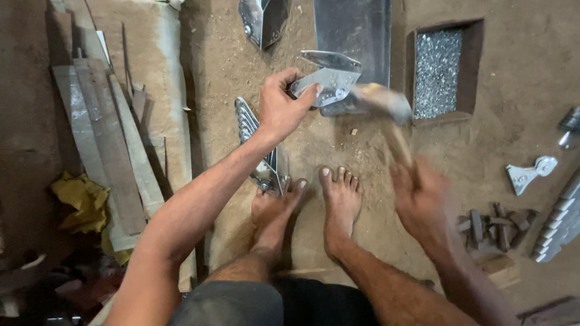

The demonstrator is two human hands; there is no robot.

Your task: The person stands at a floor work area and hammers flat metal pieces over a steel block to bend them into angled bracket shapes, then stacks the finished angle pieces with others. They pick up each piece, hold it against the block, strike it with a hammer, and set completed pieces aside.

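Observation:
My left hand [281,107] pinches a flat shiny metal bracket [326,84] and holds it against a dark steel block [353,30] set in the dirt floor. My right hand [423,199] grips the wooden handle of a hammer [386,105], which is blurred by motion. The hammer's head is just right of the bracket, above the block's near edge. My two bare feet [314,202] rest on the ground below the block.
A square pit of small metal pieces [436,72] lies right of the block. A stack of finished brackets [257,145] lies by my left foot. More brackets [531,175] and small blocks [492,226] lie at right. Wooden planks [106,139] and yellow cloth [81,202] sit left.

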